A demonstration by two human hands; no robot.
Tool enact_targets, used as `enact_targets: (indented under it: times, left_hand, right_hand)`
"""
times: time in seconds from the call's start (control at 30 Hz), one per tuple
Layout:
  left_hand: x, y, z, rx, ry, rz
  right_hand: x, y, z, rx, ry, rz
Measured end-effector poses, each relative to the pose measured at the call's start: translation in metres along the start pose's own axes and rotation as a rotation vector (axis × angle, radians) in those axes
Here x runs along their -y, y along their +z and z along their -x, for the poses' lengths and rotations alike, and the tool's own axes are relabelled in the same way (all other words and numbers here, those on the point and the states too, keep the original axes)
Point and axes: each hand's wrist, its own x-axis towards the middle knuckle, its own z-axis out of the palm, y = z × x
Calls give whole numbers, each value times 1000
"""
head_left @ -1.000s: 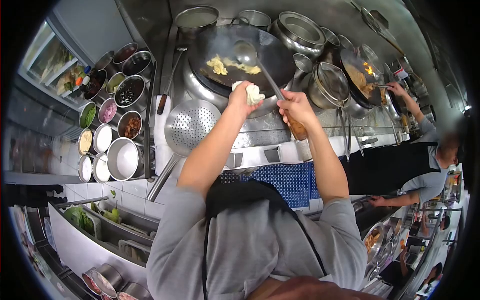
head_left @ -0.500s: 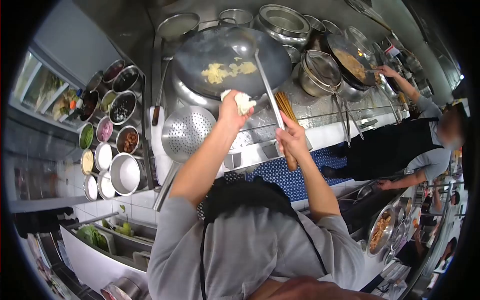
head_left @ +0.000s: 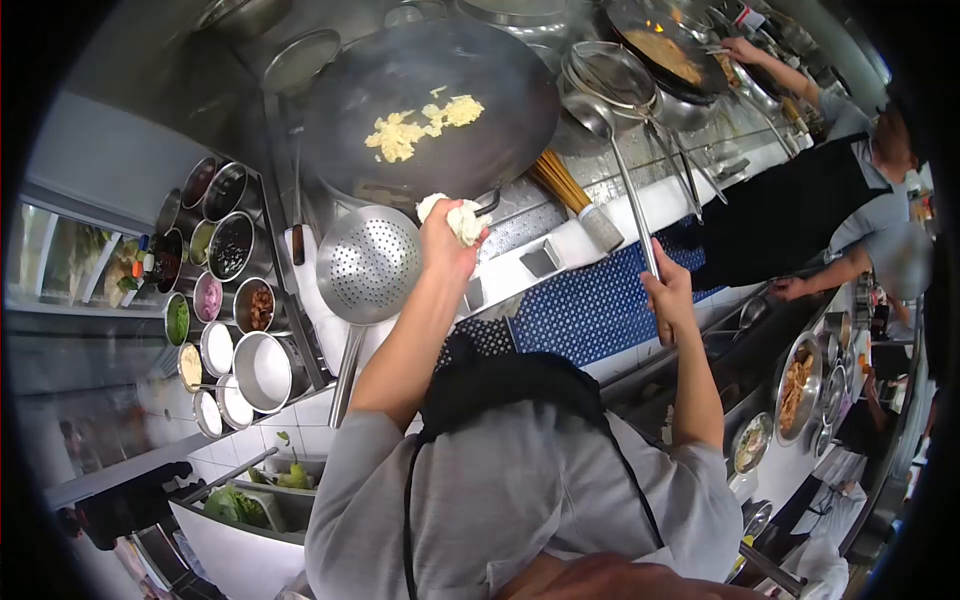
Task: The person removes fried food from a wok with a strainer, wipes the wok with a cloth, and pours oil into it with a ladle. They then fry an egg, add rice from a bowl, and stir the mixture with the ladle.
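My left hand [head_left: 450,240] is closed round a bunched white cloth [head_left: 462,220] at the near rim of a large dark wok [head_left: 330,140]; part of the wok's handle shows beside the cloth. Scrambled pale yellow egg [head_left: 395,137] lies in the wok. In my right hand [head_left: 668,292] is the handle end of a long metal ladle [head_left: 630,185], its bowl out to the right of the wok, near the strainers. A perforated metal skimmer [head_left: 368,262] rests left of my left forearm.
Bowls of ingredients [head_left: 262,305] line the left side. A bamboo brush [head_left: 565,182] lies right of the wok. Metal strainers [head_left: 612,75] stand behind the ladle. At the right, a co-worker in a black apron [head_left: 775,225] reaches toward another wok [head_left: 665,55].
The ladle has left the wok and moved right with my right hand. The wok has come nearer and tilted, with my left hand at its rim. The view has shifted.
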Motion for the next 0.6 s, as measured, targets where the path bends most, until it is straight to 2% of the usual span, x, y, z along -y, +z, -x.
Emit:
enact_targets:
  times: [0.07, 0.2, 0.23, 0.27, 0.3, 0.33, 0.37, 0.43, 0.53, 0.57, 0.6]
  left_hand:
    - [12, -5, 14, 11, 7, -2]
    - [39, -40, 27, 152, 86, 55]
    - [44, -50, 28, 334, 56, 110]
    - [42, -52, 35, 365, -58, 104]
    - [49, -34, 52, 174, 52, 3]
    - [49, -43, 43, 212, 58, -45]
    - [47, -49, 38, 156, 47, -77]
    - [59, -47, 53, 171, 34, -77]
    - [73, -54, 63, -26, 88, -172]
    - [76, -52, 70, -81, 134, -232]
    - [70, -66, 67, 4, 52, -206]
  right_hand:
    - [-41, -5, -12, -71, -166, 485]
    - [-127, 13, -26, -80, -270, 743]
    - [-117, 15, -22, 19, -88, 764]
    - [-144, 23, -21, -37, -133, 704]
    - [-129, 18, -15, 22, 187, 469]
    - [-132, 21, -9, -35, 90, 517]
    - [-136, 25, -1, -96, -5, 570]
    - [-120, 17, 29, -536, -473, 651]
    - [-113, 27, 73, -502, -711, 459]
    - [-122, 47, 84, -324, -614, 425]
    - [-137, 58, 92, -147, -524, 403]
